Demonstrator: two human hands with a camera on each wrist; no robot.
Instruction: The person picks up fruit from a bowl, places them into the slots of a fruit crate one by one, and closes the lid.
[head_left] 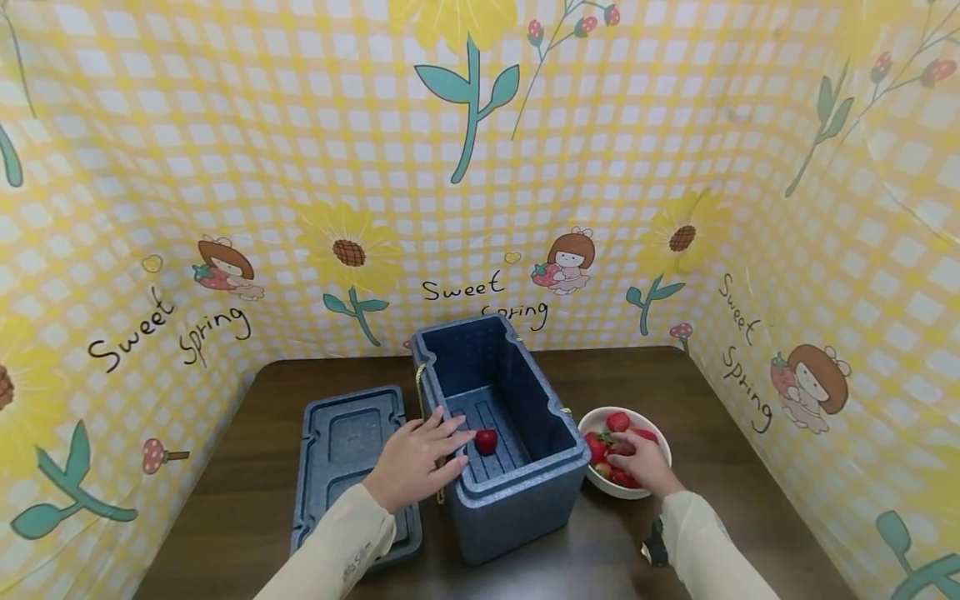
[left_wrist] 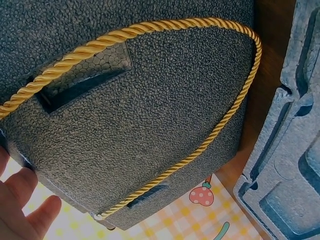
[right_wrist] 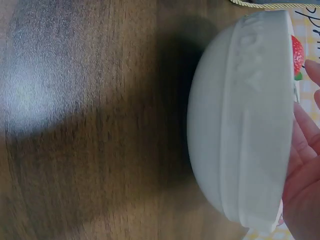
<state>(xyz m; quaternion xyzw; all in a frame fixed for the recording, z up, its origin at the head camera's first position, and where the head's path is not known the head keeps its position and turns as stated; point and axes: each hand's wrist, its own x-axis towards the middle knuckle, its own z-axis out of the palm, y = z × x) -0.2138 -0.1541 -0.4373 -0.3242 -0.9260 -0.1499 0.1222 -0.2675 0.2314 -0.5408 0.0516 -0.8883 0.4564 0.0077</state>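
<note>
My left hand (head_left: 417,460) rests on the left rim of a dark blue foam box (head_left: 517,508), its fingers straight and reaching over the edge. Inside the box, a single red strawberry (head_left: 486,441) lies on the ribbed floor, near those fingertips. On the right stands a white bowl (right_wrist: 240,120) holding several strawberries (head_left: 618,421). My right hand (head_left: 643,460) reaches over the bowl's rim from the near right, fingertips down among the fruit. I cannot tell whether it pinches a strawberry; the bowl wall hides part of the fingers in the right wrist view.
The box's blue foam lid (head_left: 352,433) lies on the brown table (head_left: 247,500), left of the box. A twisted gold cord (left_wrist: 195,22) runs along the box's left side. Yellow checked cloth (head_left: 480,183) walls in the table behind and at the sides.
</note>
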